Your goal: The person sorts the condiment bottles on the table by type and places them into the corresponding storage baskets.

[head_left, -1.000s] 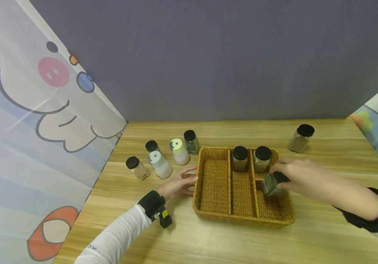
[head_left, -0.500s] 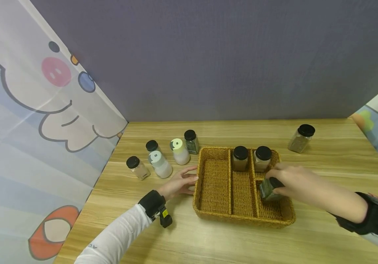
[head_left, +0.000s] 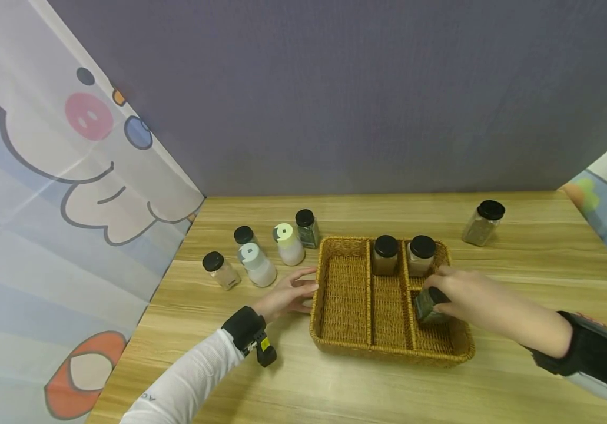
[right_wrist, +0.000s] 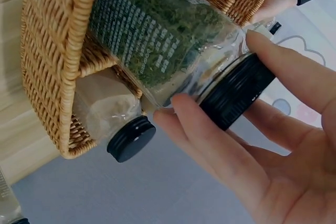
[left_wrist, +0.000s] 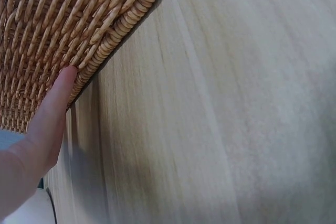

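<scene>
In the head view my right hand (head_left: pixel 464 294) pinches a herb jar (head_left: pixel 426 309) near its black lid, tilted in the front right compartment of the wicker basket (head_left: pixel 343 294). Up close in the right wrist view, green dried leaves fill this clear jar (right_wrist: pixel 152 35). My fingers and thumb lie on either side of its neck and lid (right_wrist: pixel 237 90). My left hand (head_left: pixel 288 292) rests against the basket's left outer wall, fingers extended. The left wrist view shows a fingertip on the weave (left_wrist: pixel 42 35) near the base.
Inside the basket stand two black-lidded jars, one brown (head_left: pixel 385 259) and one pale (head_left: pixel 421 259). To its left are two white-filled bottles (head_left: pixel 261 271) and several black-lidded jars (head_left: pixel 222 272). Another spice jar (head_left: pixel 479 227) stands at the back right. A grey panel (head_left: pixel 335 100) rises behind the table.
My right hand has moved left and slightly down with the herb jar, bringing it deeper into the front right compartment. My left hand stays at the basket wall.
</scene>
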The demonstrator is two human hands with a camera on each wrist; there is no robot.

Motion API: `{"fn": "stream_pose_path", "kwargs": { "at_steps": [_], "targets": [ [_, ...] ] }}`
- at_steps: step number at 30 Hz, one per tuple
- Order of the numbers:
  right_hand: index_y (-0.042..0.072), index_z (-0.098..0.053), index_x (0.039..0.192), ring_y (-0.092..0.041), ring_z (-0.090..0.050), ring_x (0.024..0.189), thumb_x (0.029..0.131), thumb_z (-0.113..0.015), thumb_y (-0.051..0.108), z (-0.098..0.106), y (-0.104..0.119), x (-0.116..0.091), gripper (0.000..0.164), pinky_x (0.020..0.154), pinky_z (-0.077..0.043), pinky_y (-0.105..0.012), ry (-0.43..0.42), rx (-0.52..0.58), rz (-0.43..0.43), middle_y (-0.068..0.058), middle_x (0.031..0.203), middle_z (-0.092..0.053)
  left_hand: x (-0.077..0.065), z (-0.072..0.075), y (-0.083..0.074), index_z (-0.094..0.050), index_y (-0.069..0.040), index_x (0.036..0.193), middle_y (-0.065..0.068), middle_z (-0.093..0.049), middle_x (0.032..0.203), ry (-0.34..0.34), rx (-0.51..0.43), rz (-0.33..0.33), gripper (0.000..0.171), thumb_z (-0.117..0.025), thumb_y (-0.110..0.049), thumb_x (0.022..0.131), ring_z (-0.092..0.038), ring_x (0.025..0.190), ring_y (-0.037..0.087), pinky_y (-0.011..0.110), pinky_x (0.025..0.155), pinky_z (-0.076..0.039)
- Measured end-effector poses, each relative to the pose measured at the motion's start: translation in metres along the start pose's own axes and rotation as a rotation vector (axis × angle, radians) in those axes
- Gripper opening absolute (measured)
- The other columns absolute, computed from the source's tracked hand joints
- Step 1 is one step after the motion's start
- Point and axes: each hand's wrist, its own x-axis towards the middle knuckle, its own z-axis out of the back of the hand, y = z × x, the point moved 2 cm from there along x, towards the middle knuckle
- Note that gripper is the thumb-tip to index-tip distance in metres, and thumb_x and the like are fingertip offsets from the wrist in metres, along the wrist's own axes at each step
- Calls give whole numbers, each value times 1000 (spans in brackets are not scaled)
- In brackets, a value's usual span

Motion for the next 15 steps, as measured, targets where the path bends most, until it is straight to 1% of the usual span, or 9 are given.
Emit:
{"fn": "stream_pose_path", "kwargs": {
  "at_steps": [4, 8, 11, 15],
  "targets": [
    [4, -63, 96, -8, -51, 55, 66, -76, 14, -1, 0, 0, 35, 48, -47, -22, 3, 11, -9, -12, 88, -57, -2, -3, -3, -23, -9, 139, 27, -33, 133, -14, -25, 18, 64, -57, -23, 86, -44, 115, 36, 47, 84, -46],
    [3, -63, 95, -9, -52, 54, 65, -76, 15, -5, 0, 1, 35, 49, -47, -22, 4, 8, -9, -15, 88, -58, -3, -4, -4, -23, -9, 139, 27, -33, 133, -26, -33, 34, 60, -53, -17, 89, -42, 116, 37, 47, 84, -46],
    [3, -63, 95, -11, -53, 54, 65, -76, 15, -7, 1, 1, 35, 49, -49, -23, 1, -3, -11, -18, 90, -58, -3, -4, -5, -20, -9, 140, 28, -31, 134, -22, -37, 33, 59, -51, -16, 90, -41, 117, 38, 49, 84, -46],
    [3, -62, 95, -17, -57, 59, 65, -76, 17, -9, 1, 2, 35, 52, -51, -28, 4, -18, -22, -21, 92, -58, -3, -6, -5, -19, -8, 140, 28, -30, 134, -18, -44, 31, 58, -49, -15, 91, -41, 117, 38, 49, 85, -45]
  ]
}}
